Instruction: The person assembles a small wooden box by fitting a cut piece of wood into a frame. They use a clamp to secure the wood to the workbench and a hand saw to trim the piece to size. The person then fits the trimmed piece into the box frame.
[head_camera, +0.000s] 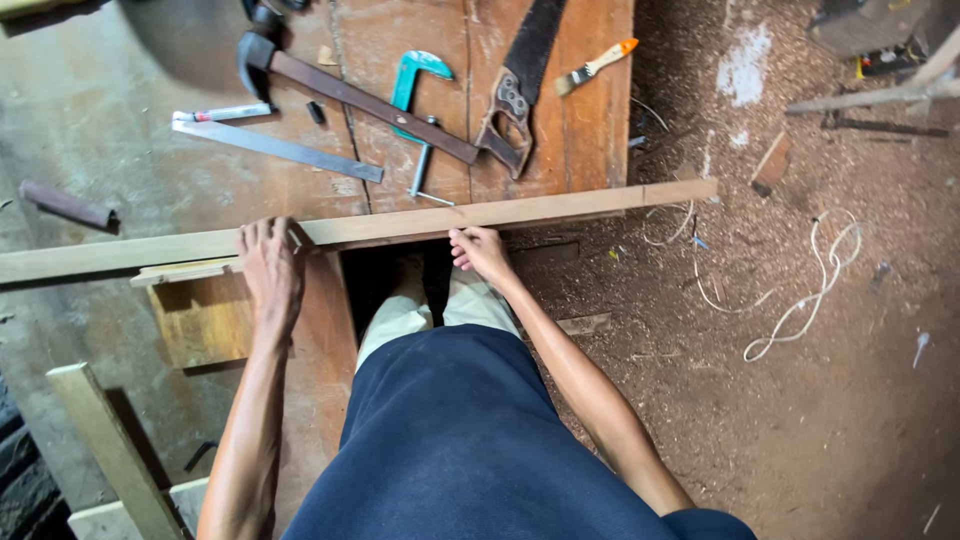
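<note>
A long thin wooden strip (560, 207) lies across the near edge of a wooden workbench (590, 120), sticking out past it on both sides. My left hand (268, 275) rests palm down on the strip near its left part, fingers over the wood. My right hand (480, 252) touches the strip's near edge close to the middle, fingers curled against it. Whether either hand truly grips the strip I cannot tell. Below the strip a second short piece of wood (185, 271) pokes out by my left hand.
On the bench lie a hammer (330, 85), a metal ruler (275, 148), a teal clamp (412, 95), a hand saw (518, 85) and a small paintbrush (595, 68). A white cord (800, 300) curls on the sawdust-covered floor at right. Wooden posts (115, 450) stand lower left.
</note>
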